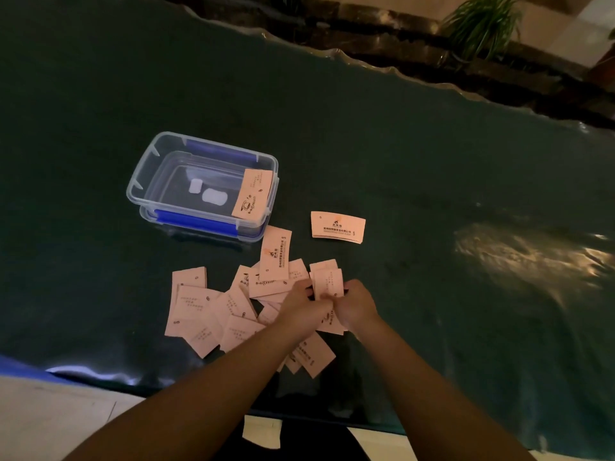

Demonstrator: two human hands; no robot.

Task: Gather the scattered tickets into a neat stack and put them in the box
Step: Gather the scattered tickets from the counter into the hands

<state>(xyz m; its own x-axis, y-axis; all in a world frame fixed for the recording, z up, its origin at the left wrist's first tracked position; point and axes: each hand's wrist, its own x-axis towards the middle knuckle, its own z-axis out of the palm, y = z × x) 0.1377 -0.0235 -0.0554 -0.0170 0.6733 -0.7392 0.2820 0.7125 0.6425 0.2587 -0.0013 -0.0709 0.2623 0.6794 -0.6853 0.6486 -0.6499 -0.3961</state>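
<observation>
Several pale pink tickets (206,314) lie scattered and overlapping near the front edge of a dark green table (399,161). My left hand (304,306) and my right hand (354,306) meet over the right side of the pile, both gripping a small bunch of tickets (327,282) held upright between them. A clear plastic box (199,188) with blue clips stands open at the back left, one ticket (253,197) leaning on its right rim. A separate small stack of tickets (337,227) lies to the right of the box.
The clear box sits on its lid. One ticket (263,434) lies on the floor below the table's front edge. A potted plant (482,24) and a dark ledge stand beyond the far edge. Glare patches shine on the table at right.
</observation>
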